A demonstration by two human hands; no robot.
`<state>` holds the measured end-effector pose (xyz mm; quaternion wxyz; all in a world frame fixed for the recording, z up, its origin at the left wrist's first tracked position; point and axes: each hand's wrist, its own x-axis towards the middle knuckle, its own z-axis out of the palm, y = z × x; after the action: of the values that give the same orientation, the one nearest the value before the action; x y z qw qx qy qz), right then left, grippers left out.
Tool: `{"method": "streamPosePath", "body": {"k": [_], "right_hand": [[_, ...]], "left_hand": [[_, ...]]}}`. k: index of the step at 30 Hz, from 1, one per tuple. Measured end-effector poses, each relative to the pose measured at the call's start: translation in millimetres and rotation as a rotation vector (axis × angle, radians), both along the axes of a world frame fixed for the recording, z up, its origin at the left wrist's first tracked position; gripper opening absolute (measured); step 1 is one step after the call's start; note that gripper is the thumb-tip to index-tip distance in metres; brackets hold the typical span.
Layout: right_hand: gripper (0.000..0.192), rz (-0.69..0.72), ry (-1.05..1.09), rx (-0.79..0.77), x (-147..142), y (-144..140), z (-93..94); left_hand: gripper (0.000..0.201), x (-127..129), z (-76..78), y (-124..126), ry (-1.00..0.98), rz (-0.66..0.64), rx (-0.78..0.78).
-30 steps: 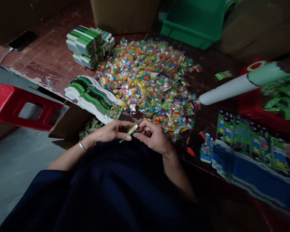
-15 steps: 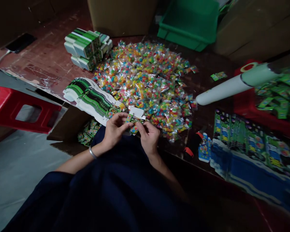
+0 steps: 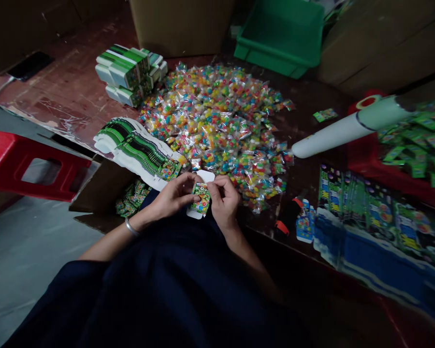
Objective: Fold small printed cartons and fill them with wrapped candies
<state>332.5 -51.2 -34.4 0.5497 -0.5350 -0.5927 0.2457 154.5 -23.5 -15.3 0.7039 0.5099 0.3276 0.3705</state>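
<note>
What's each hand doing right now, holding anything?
Left hand: closed on the small printed carton, gripping its left side.
Right hand: closed on the same carton, fingers at its top right edge.

A heap of candy packets lies between stacked green boxes and a white tube.

Small carton: flat-sided printed cardboard, green face with multicoloured candy artwork, plain white flaps open at top and bottom ends. Stands roughly upright, printed face toward the camera, pinched between both hands above the lap.
</note>
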Motion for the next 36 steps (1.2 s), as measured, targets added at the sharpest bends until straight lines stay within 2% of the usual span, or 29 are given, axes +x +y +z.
{"method": "streamPosePath", "body": {"k": [4, 7, 11, 13, 17, 19, 24, 29, 33, 34, 36], "right_hand": [[0.007, 0.058, 0.063, 0.030, -1.3, 1.9, 2.1], [0.017, 0.046, 0.168, -0.009, -3.0, 3.2, 4.6], [0.020, 0.202, 0.149, -0.053, 1.6, 7.7, 15.7], [0.024, 0.243, 0.187, -0.122, 4.8, 10.0, 21.4], [0.024, 0.213, 0.242, -0.341, 10.8, 14.4, 25.4], [0.023, 0.210, 0.222, -0.371, 15.0, 17.4, 24.9], [0.023, 0.236, 0.110, -0.305, 20.5, 20.1, 27.2], [0.013, 0.251, 0.024, -0.143, 13.0, 6.3, 27.6], [0.013, 0.282, -0.026, -0.167, 23.1, -0.4, 23.3], [0.016, 0.244, -0.030, -0.176, 29.7, -0.1, 22.1], [0.020, 0.081, -0.065, -0.172, 44.8, 1.7, 18.7]], "left_hand": [[0.045, 1.4, 1.3, -4.3, 0.000, 0.041, 0.023], [0.047, 2.8, 3.8, -7.0, -0.021, 0.105, 0.023], [0.046, 0.3, 8.4, -8.2, -0.017, 0.110, 0.018], [0.043, -2.2, 9.0, -8.6, 0.016, 0.107, 0.036], [0.039, -5.5, 6.2, -10.0, 0.084, 0.087, 0.078], [0.041, -5.8, 5.1, -10.9, 0.096, 0.056, 0.089], [0.050, -5.8, 7.7, -12.1, 0.122, 0.045, 0.110], [0.030, -3.0, 10.0, -14.2, 0.091, 0.076, 0.064], [0.033, -5.5, 9.4, -12.9, 0.053, 0.073, -0.023], [0.033, -8.8, 9.7, -10.7, 0.055, 0.095, -0.029], [0.034, -19.2, 10.9, -3.7, 0.085, 0.184, -0.021]]}}
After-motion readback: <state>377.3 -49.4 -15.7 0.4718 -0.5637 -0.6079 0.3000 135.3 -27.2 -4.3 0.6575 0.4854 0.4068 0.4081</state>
